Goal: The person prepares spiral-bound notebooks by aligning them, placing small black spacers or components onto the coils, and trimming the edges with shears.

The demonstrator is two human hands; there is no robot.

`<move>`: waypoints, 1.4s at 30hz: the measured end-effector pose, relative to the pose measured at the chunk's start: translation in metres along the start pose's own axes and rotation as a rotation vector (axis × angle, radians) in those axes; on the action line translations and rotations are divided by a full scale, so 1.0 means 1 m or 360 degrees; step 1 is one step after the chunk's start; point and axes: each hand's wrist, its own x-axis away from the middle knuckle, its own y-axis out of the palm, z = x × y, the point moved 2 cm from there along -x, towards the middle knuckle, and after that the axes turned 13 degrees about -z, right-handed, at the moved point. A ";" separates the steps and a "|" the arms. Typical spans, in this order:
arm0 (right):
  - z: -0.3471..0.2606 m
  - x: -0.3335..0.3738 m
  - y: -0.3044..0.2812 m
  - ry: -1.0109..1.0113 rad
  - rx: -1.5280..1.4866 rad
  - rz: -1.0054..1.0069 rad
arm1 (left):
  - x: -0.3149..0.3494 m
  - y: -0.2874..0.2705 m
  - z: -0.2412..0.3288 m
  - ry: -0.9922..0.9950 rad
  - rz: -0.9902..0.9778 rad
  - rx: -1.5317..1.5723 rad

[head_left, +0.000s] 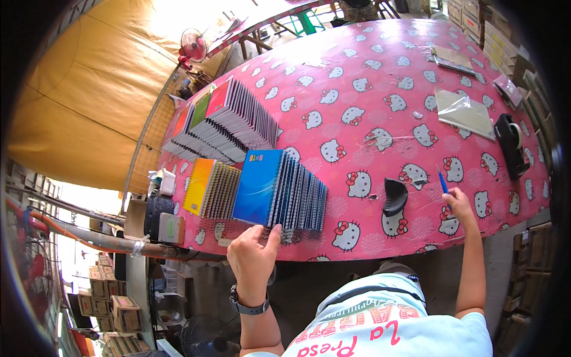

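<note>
A row of blue spiral notebooks (258,187) stands on the pink table, front cover tilted toward the left. At its near lower edge is my left hand (253,256), fingers curled and thumb against the notebooks' edge; the exact grip is partly hidden. My right hand (457,207) is closed around a blue pen (443,182), tip pointing away from me, above the table's right side. Left of the blue row is a shorter row of yellow spiral notebooks (201,187). Behind them are stacked red (220,98), green and orange notebooks. A curved black object (395,197) lies between my hands.
The table (324,202) has a patterned pink cover. At its right are a black tape dispenser (509,146), a clear plastic-wrapped pad (464,113) and more flat packs (453,59). A red fan (193,45) stands beyond the far left edge. Cardboard boxes (126,312) are stacked lower left.
</note>
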 end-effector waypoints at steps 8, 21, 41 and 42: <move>-0.142 0.024 0.089 -0.1028 -0.1461 -0.1201 | -0.002 0.015 0.009 -0.0082 0.0029 -0.0484; -0.271 0.071 0.175 -0.1744 0.0477 -0.0293 | 0.007 -0.001 0.003 -0.0049 0.0059 -0.0046; -0.276 0.066 0.176 -0.1858 0.0628 0.0053 | 0.008 -0.007 0.010 -0.0058 -0.0126 0.0188; -0.275 0.067 0.175 -0.1936 0.0647 0.0189 | 0.007 -0.008 0.014 -0.0066 -0.0133 0.0193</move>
